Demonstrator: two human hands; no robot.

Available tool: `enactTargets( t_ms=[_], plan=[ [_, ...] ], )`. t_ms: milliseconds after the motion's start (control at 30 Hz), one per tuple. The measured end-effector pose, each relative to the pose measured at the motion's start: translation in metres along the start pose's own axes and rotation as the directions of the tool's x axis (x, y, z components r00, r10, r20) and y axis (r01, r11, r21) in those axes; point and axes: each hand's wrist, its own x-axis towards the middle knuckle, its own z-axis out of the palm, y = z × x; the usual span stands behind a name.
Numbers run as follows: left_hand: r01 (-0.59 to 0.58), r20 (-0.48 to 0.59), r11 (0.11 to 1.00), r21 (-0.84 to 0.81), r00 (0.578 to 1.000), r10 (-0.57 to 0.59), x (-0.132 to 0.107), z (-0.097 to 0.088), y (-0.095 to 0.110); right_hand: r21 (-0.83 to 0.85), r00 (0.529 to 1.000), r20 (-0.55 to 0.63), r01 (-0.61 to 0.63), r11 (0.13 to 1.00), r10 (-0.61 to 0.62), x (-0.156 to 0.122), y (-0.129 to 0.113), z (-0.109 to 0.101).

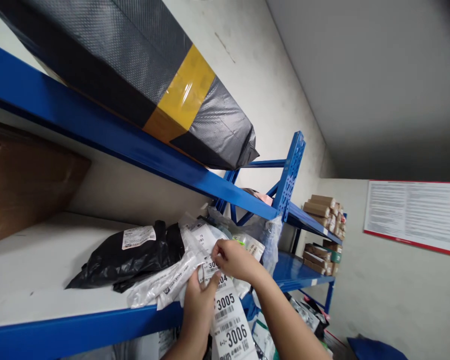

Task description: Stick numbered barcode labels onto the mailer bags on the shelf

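My left hand [198, 302] holds a strip of white number labels [228, 320] reading 3005 and 3006, thumb pressed on its upper part. My right hand [234, 260] pinches the top label of the strip, just in front of a white plastic mailer parcel [165, 282] lying on the shelf board. A black plastic parcel [129, 255] with a white shipping sticker lies to the left of the mailer. More clear and white bagged parcels [255, 240] are piled behind my right hand.
A blue metal rack [97, 127] carries a long black wrapped package with yellow tape [146, 75] on top. A brown cardboard box [22, 185] sits at left on the white shelf board [33, 270]. Small boxes [324, 210] fill the far rack. A wall notice [416, 215] hangs at right.
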Motion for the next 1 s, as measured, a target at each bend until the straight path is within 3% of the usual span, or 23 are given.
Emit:
enactTargets(
  t_ms=[167,333,500,600,700,800,867,1000],
  plan=[
    [-0.064,-0.016,0.998,0.009,0.998,0.064,-0.002,-0.001,-0.008,-0.159,0.999,-0.003,-0.04,0.987,0.04,0.007,-0.008,0.009],
    [0.074,0.012,0.994,0.079,0.997,-0.075,-0.013,0.001,-0.013,-0.272,0.999,-0.006,-0.05,0.961,0.051,0.006,-0.016,0.012],
    [-0.111,0.131,0.983,0.146,0.987,0.091,-0.022,-0.02,-0.01,-0.324,0.992,-0.122,-0.066,0.944,0.027,0.003,-0.014,0.007],
    [-0.087,0.096,0.989,0.118,0.992,0.076,-0.021,-0.035,-0.011,-0.255,0.99,-0.139,-0.031,0.966,-0.005,0.003,-0.007,0.002],
    [0.07,0.098,0.994,-0.083,0.993,-0.062,-0.015,-0.039,-0.015,-0.141,0.988,-0.119,0.083,0.987,-0.1,0.006,-0.004,0.002],
    [0.154,0.08,0.951,-0.27,0.987,-0.137,-0.01,-0.036,-0.019,0.102,0.971,-0.085,0.233,0.967,-0.224,0.01,-0.005,0.009],
    [0.147,0.07,0.929,-0.34,0.989,-0.131,-0.008,-0.034,-0.021,0.218,0.966,-0.092,0.258,0.941,-0.244,0.014,-0.004,0.016],
    [0.09,0.025,0.92,-0.381,0.996,-0.087,-0.007,-0.035,-0.022,0.266,0.964,-0.119,0.263,0.927,-0.239,0.019,0.001,0.023]
  ],
)
